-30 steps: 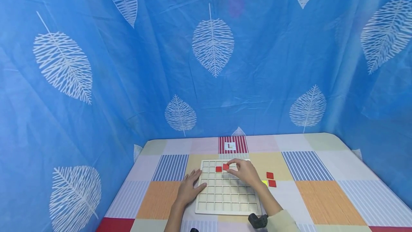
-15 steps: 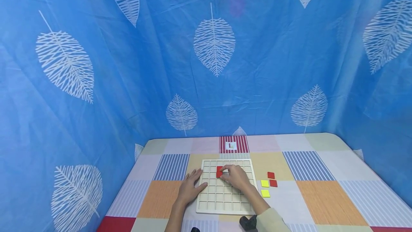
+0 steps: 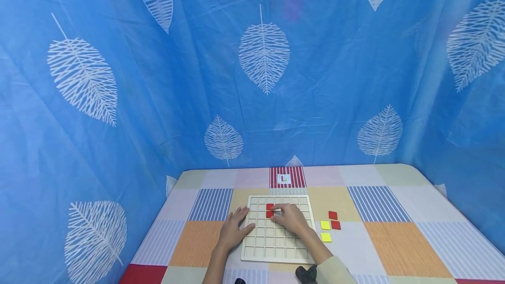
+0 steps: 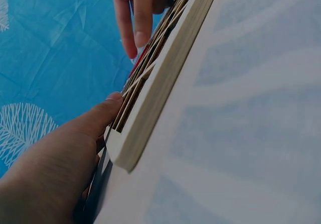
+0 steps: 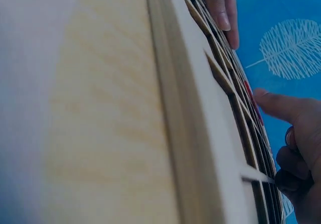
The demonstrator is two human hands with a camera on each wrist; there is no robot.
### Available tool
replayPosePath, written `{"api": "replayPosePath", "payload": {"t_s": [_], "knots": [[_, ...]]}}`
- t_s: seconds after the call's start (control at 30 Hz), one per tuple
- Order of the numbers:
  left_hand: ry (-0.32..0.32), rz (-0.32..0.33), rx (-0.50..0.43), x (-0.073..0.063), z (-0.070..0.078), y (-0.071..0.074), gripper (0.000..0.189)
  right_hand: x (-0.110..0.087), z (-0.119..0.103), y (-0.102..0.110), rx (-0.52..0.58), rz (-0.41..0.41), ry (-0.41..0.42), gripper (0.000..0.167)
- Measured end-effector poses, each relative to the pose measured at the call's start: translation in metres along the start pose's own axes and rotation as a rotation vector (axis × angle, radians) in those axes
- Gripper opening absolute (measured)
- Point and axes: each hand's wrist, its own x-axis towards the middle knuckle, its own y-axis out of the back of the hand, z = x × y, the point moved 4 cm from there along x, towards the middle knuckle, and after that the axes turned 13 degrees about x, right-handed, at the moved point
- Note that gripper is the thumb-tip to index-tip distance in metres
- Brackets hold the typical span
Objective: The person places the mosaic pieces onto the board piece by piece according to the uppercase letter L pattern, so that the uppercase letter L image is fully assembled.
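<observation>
In the head view, my left hand [image 3: 232, 230] lies along the left edge of a pale gridded board [image 3: 260, 255], its fingers spread and its thumb over the rim. Two red square tiles sit one above the other in the upper part of the grid. My right hand [image 3: 293, 219] reaches over the board, finger and thumb at the edges of the lower red tile [image 3: 269, 214], just below the upper red tile [image 3: 269, 207]. The right wrist view shows the right thumb [image 5: 273, 103] by a thin red strip; the other fingers curl beneath.
To the board's right lie two loose red tiles, one farther [image 3: 333, 215] and one nearer [image 3: 336, 225], beside two yellow tiles, one upper [image 3: 325, 225] and one lower [image 3: 325, 237]. A small printed grid card [image 3: 284, 179] lies beyond the board. Blue leaf-patterned curtains [image 3: 323, 78] surround the patchwork tablecloth [image 3: 394, 244].
My right hand has carried a red tile left and nearer, into the cell below the first red tile, where it now lies flat. The left hand stays put.
</observation>
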Motion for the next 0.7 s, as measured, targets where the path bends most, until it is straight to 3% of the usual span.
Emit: {"api": "replayPosePath", "payload": {"t_s": [0.13,0.3,0.53,0.7], "knots": [[0.001,0.002,-0.006,0.0,-0.001,-0.001,0.061,-0.006,0.005,0.01,0.097,0.015,-0.011,0.027],[-0.002,0.023,-0.005,-0.001,-0.001,-0.001,0.062,-0.016,0.017,0.043,0.171,0.094,-0.084,0.02],[0.02,0.012,-0.01,-0.003,0.0,-0.001,0.063,-0.039,0.046,0.105,0.086,0.229,-0.143,0.023],[0.02,0.012,-0.02,-0.004,0.0,0.001,0.063,-0.055,0.069,0.136,0.035,0.234,-0.198,0.029]]}}
